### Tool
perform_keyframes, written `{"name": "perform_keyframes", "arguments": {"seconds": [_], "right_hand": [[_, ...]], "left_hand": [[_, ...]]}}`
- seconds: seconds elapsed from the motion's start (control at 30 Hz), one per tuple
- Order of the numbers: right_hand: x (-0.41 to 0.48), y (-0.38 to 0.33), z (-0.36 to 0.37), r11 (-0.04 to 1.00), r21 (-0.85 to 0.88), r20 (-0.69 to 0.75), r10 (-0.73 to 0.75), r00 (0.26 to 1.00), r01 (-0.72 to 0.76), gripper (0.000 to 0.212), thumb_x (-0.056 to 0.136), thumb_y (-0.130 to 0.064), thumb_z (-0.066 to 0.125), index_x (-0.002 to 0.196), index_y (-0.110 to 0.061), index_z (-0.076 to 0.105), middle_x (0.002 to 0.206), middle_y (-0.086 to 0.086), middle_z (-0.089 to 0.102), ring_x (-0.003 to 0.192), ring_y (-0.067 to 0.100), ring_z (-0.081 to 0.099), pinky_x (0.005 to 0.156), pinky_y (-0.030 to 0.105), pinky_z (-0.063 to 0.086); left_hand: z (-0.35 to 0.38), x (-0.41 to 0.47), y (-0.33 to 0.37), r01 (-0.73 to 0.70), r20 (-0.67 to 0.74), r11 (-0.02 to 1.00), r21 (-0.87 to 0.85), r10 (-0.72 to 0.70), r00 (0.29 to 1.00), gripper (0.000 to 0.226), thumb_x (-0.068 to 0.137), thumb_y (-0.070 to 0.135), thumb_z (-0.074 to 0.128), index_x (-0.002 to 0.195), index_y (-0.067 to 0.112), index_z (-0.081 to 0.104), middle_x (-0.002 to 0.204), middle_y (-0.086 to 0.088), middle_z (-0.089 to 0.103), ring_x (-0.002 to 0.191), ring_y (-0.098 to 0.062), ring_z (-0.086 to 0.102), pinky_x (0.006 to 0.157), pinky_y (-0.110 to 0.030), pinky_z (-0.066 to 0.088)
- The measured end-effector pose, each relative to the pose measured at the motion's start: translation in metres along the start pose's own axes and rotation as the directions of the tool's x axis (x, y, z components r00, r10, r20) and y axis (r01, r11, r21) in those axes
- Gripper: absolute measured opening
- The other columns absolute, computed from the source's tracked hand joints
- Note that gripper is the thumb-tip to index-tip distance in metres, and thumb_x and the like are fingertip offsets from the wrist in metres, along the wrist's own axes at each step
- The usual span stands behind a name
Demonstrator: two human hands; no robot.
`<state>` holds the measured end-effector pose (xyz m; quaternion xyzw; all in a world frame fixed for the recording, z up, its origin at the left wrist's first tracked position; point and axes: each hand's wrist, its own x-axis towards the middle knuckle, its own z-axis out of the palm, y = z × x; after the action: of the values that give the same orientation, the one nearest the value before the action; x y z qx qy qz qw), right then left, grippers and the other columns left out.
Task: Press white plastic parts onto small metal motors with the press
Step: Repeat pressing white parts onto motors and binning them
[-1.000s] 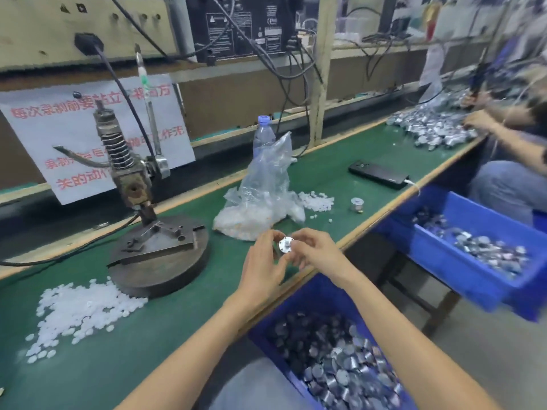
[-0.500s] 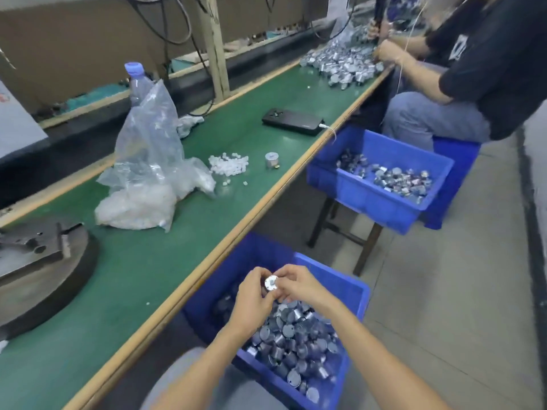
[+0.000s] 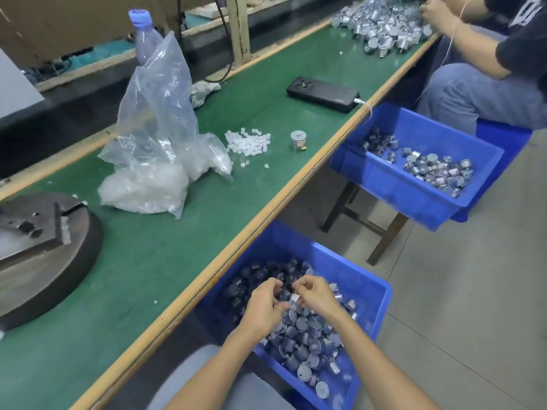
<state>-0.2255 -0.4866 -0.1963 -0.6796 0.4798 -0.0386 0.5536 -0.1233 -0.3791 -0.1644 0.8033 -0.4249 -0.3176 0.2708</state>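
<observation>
Both hands hover over the near blue bin, off the worktop and just beyond its wooden edge. The left hand and right hand meet with fingers curled, pinching a small motor between them, though blur hides the exact grip. Below them the bin is heaped with loose motors, and its left rim tucks under the worktop's edge. The round base of the press sits at the far left, cut off by the frame, with a broad strip of bare green mat between its rim and the wooden edge. Further along stand a slumped clear bag of white pieces, a plastic bottle behind it, a small heap of white plastic parts, and a lone motor upright near the edge. A black phone lies close to the edge, its cable hanging over. A second blue bin rests on a wooden stool, apart from the near bin with open floor between and to the right. Another person sits at the far end beside a motor pile.
</observation>
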Motion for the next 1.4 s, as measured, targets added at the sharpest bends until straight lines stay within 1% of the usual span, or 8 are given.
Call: {"name": "perform_keyframes", "arguments": {"seconds": [0.13, 0.3, 0.47, 0.6, 0.7, 0.87, 1.03, 1.4], "right_hand": [[-0.004, -0.02, -0.004, 0.997, 0.014, -0.026, -0.076, 0.997, 0.076, 0.025, 0.089, -0.002, 0.049, 0.078, -0.02, 0.062, 0.067, -0.003, 0.062, 0.059, 0.011, 0.057, 0.066, 0.032, 0.052], [-0.016, -0.061, -0.017, 0.969, 0.075, -0.085, -0.228, 0.97, 0.235, 0.022, 0.089, 0.0, 0.051, 0.088, -0.016, 0.065, 0.085, 0.002, 0.069, 0.076, 0.019, 0.066, 0.069, 0.031, 0.053], [-0.042, -0.131, -0.032, 0.868, 0.128, -0.208, -0.449, 0.869, 0.479, 0.032, 0.088, 0.007, 0.05, 0.079, -0.02, 0.065, 0.073, -0.007, 0.071, 0.073, 0.005, 0.067, 0.066, 0.022, 0.053], [-0.064, -0.2, -0.025, 0.762, 0.112, -0.15, -0.621, 0.769, 0.638, 0.035, 0.089, 0.009, 0.051, 0.079, -0.023, 0.063, 0.072, -0.012, 0.071, 0.069, -0.002, 0.064, 0.065, 0.015, 0.05], [-0.081, -0.251, 0.002, 0.682, 0.152, -0.03, -0.72, 0.693, 0.715, 0.032, 0.09, 0.006, 0.051, 0.082, -0.023, 0.063, 0.084, -0.003, 0.071, 0.085, 0.016, 0.067, 0.078, 0.033, 0.053], [-0.115, -0.326, 0.076, 0.528, 0.174, 0.203, -0.845, 0.494, 0.832, 0.028, 0.089, 0.002, 0.054, 0.083, -0.025, 0.062, 0.06, -0.016, 0.063, 0.051, 0.001, 0.053, 0.053, 0.014, 0.043], [-0.153, -0.377, 0.157, 0.404, 0.21, 0.383, -0.872, 0.306, 0.89, 0.028, 0.088, -0.004, 0.057, 0.081, -0.03, 0.061, 0.059, -0.023, 0.061, 0.053, -0.003, 0.054, 0.054, 0.01, 0.041], [-0.266, -0.435, 0.343, 0.176, 0.315, 0.64, -0.765, -0.072, 0.933, 0.017, 0.086, -0.003, 0.052, 0.09, -0.013, 0.065, 0.074, -0.007, 0.062, 0.062, 0.012, 0.054, 0.072, 0.035, 0.052]], "left_hand": [[-0.016, 0.001, 0.007, -0.033, -0.014, 0.999, -0.003, 0.033, 0.999, 0.035, 0.087, 0.013, 0.063, 0.119, 0.008, 0.051, 0.113, -0.001, 0.059, 0.076, -0.011, 0.052, 0.073, -0.015, 0.041], [-0.043, -0.005, 0.043, -0.149, -0.114, 0.986, -0.08, 0.139, 0.984, 0.026, 0.086, 0.014, 0.064, 0.11, 0.015, 0.055, 0.105, 0.004, 0.057, 0.072, -0.005, 0.052, 0.067, -0.009, 0.041], [-0.093, -0.019, 0.089, -0.298, -0.27, 0.945, -0.135, 0.255, 0.929, 0.027, 0.085, 0.01, 0.061, 0.111, 0.012, 0.055, 0.108, -0.001, 0.058, 0.068, -0.005, 0.049, 0.064, -0.007, 0.037], [-0.153, -0.046, 0.102, -0.342, -0.435, 0.927, -0.154, 0.247, 0.866, 0.027, 0.086, 0.009, 0.06, 0.112, 0.012, 0.058, 0.11, -0.001, 0.06, 0.075, -0.006, 0.051, 0.067, -0.007, 0.038], [-0.207, -0.077, 0.093, -0.382, -0.532, 0.92, -0.092, 0.278, 0.8, 0.026, 0.086, 0.005, 0.059, 0.112, 0.008, 0.059, 0.107, -0.003, 0.063, 0.075, 0.006, 0.051, 0.068, -0.004, 0.037], [-0.293, -0.152, 0.048, -0.257, -0.68, 0.965, 0.047, 0.219, 0.7, 0.028, 0.087, 0.004, 0.056, 0.115, 0.01, 0.056, 0.095, 0.001, 0.062, 0.061, 0.005, 0.047, 0.062, -0.005, 0.034], [-0.359, -0.234, 0.005, -0.054, -0.837, 0.998, 0.033, 0.057, 0.545, 0.031, 0.088, 0.004, 0.057, 0.119, 0.01, 0.053, 0.097, -0.001, 0.063, 0.069, -0.006, 0.053, 0.064, -0.006, 0.039], [-0.408, -0.404, -0.08, 0.259, -0.973, 0.961, -0.095, -0.145, 0.181, 0.032, 0.086, -0.006, 0.054, 0.115, 0.005, 0.054, 0.092, -0.002, 0.062, 0.058, -0.005, 0.051, 0.058, -0.016, 0.039]]}}
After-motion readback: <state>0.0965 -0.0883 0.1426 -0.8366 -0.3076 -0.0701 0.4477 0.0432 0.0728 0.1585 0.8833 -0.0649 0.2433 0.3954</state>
